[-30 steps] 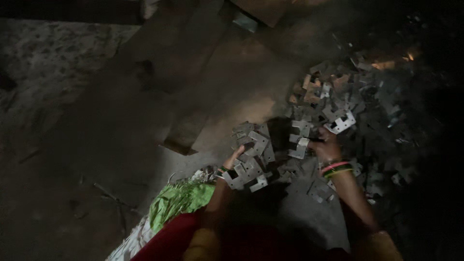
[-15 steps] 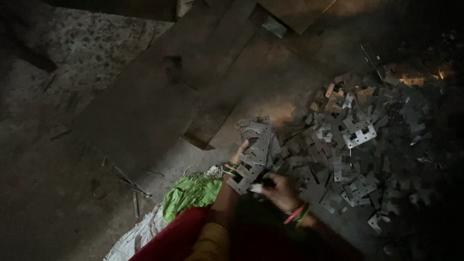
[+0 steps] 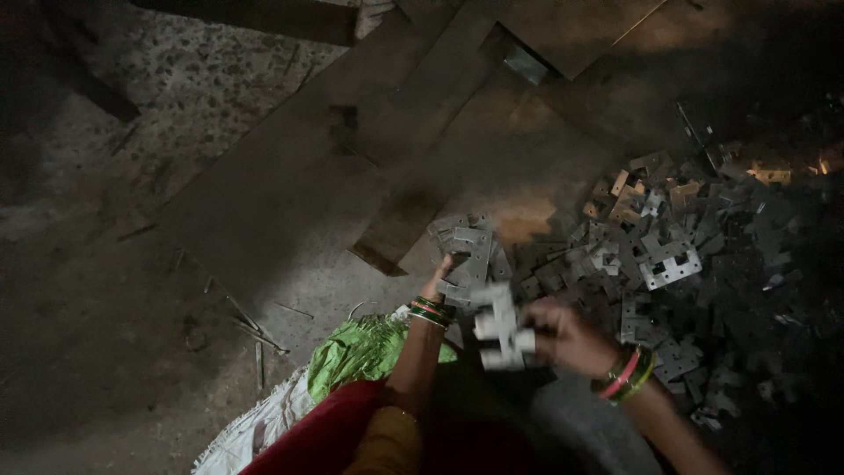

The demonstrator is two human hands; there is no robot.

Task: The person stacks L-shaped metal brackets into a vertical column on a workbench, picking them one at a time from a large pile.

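Note:
A dim floor holds a big heap of flat grey metal plates (image 3: 677, 255) with cut-out notches, spread to the right. My left hand (image 3: 437, 280), with green and red bangles at the wrist, rests on a small stack of the same plates (image 3: 468, 251) in front of me. My right hand (image 3: 563, 334), also bangled, grips a pale metal plate (image 3: 499, 327) that looks blurred, held low near my lap between the two hands.
Long dark wooden planks (image 3: 352, 167) lie diagonally across the rough concrete floor (image 3: 132, 264). A crumpled green cloth (image 3: 360, 352) and a white sack (image 3: 255, 431) lie at my left knee. Thin sticks are scattered on the left.
My right hand left the heap on the right and came back toward my lap with a plate in it. The left hand stayed on the small stack. The view shifted slightly.

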